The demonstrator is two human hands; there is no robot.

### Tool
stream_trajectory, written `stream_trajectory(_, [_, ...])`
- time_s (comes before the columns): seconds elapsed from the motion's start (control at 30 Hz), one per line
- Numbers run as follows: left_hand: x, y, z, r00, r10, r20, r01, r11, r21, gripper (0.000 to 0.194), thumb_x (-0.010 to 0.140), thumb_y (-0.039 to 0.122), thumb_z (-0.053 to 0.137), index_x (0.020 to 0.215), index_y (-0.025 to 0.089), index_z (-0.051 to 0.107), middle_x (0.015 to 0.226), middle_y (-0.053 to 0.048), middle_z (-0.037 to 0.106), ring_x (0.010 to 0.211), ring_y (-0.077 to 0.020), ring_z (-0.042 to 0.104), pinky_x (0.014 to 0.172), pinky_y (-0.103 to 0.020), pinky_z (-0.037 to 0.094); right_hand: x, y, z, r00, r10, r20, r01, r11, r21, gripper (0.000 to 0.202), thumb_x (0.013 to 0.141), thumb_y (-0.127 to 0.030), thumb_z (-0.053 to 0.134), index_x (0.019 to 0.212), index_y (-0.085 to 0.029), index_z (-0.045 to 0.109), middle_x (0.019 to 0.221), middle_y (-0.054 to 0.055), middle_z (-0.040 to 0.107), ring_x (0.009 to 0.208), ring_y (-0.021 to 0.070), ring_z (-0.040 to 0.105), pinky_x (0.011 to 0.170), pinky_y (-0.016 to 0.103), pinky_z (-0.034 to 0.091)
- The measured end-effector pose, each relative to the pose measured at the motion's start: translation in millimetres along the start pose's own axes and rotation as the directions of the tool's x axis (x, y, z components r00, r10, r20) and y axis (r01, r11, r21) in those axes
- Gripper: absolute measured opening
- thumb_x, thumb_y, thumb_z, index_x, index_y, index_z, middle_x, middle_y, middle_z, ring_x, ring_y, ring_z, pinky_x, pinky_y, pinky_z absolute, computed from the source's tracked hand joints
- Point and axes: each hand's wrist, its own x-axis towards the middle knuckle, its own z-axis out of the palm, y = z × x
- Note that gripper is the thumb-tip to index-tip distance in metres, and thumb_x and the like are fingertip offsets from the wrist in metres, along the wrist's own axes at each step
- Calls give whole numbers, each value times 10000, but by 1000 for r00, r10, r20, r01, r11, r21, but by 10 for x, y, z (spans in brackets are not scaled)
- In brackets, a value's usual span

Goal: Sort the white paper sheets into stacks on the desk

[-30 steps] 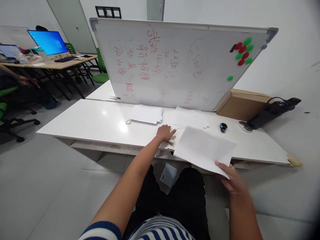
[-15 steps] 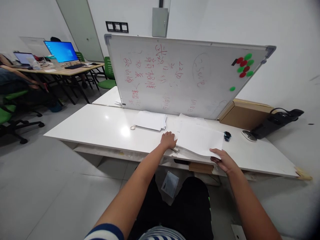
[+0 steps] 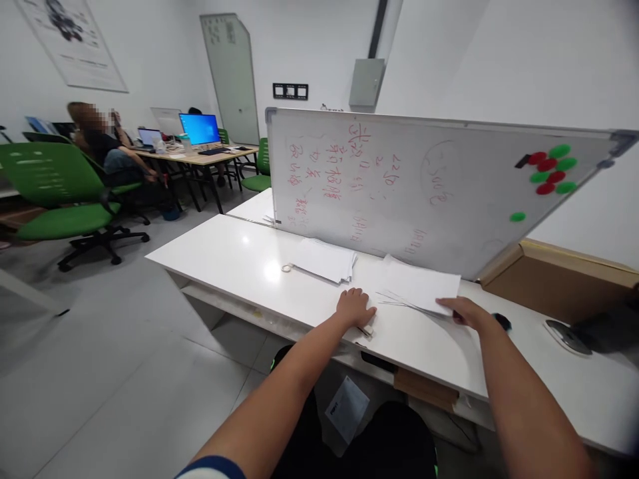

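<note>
My right hand [image 3: 466, 311] pinches the near right corner of some white paper sheets [image 3: 422, 286], thumb on top and the other fingers underneath. At their left end the sheets fan apart slightly, and their far side lies near the whiteboard's foot. My left hand [image 3: 355, 307] rests palm down on the white desk [image 3: 239, 266], fingers spread, holding no paper. A small metallic item [image 3: 367, 330] pokes out by its wrist, too small to name. Beyond that hand lies a second stack of white paper [image 3: 323, 261], with a small ring-shaped thing [image 3: 286, 268] at its left corner.
A whiteboard [image 3: 399, 193] with red writing and round magnets stands along the desk's back. To the right are a cardboard box [image 3: 559, 283], a white oval item [image 3: 568, 337] and a dark bottle [image 3: 609, 329]. A seated person [image 3: 112, 143] and green chair [image 3: 64, 199] are at left.
My view has swung left and up, bringing the seated person into sight. The sheets in my right hand have shifted back from the desk's front edge, and their left ends now spread apart.
</note>
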Motion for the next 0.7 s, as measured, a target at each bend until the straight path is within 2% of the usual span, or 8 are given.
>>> stream_trajectory(0.07, [-1,14,-1,1000,-11,-24,11,1000,6,577,878,601,265,1264,232,481,1405,-87,431,1310,-257,346,1091,-429,266,100,112,-19,987,-77,-141,46,976,-212,551,531,-207,778,1043,-129,588,620,60,608,553,216,561,509,355,463])
stream_trajectory(0.17, [-7,43,-19,998,-43,-38,44,999,11,542,884,574,267,1246,234,486,1384,-91,446,1288,-260,367,1066,-434,290,120,282,35,930,-295,-219,193,900,-391,829,627,-245,702,1372,-80,377,974,177,659,875,304,624,787,431,484])
stream_trajectory(0.23, [-7,61,-34,998,-59,-33,59,998,15,529,889,559,267,1237,229,489,1372,-98,453,1278,-266,375,1055,-440,299,61,373,118,902,-380,-205,265,863,-430,824,724,-304,613,1441,-86,271,1185,201,591,1017,302,595,911,418,438])
stream_trajectory(0.3, [-4,71,-43,998,-59,-32,59,998,16,522,893,547,268,1228,217,496,1360,-105,459,1275,-269,374,1055,-443,297,-40,449,229,872,-443,-208,325,842,-430,755,794,-349,527,1454,-102,255,1312,202,507,1100,286,564,969,390,407])
stream_trajectory(0.43, [3,79,-42,998,-53,-31,53,999,9,514,904,532,262,1232,212,496,1376,-103,447,1284,-264,358,1061,-440,286,-355,630,556,796,-547,-261,389,791,-472,709,846,-401,441,1444,-62,270,1415,219,391,1302,288,390,1064,371,319])
stream_trajectory(0.57, [3,82,-45,996,-73,-60,72,997,-26,485,914,483,282,1219,183,512,1363,-116,467,1267,-273,377,1038,-448,296,-723,786,957,794,-546,-268,313,745,-590,655,871,-403,381,1425,-59,312,1441,224,359,1362,327,277,1090,474,239])
stream_trajectory(0.63, [7,79,-53,992,-96,-79,92,994,-56,455,907,453,318,1197,172,526,1349,-125,483,1257,-283,389,1027,-460,299,-840,790,1093,774,-570,-277,283,702,-654,662,880,-447,368,1444,-109,294,1529,201,194,1412,357,114,1088,518,189])
stream_trajectory(0.7, [27,83,-57,989,-126,-81,118,988,-98,422,890,437,367,1176,177,537,1326,-129,507,1257,-289,396,1027,-468,292,-882,751,1153,787,-525,-324,202,716,-669,721,876,-518,362,1461,-110,256,1561,194,47,1422,373,-15,1090,520,156])
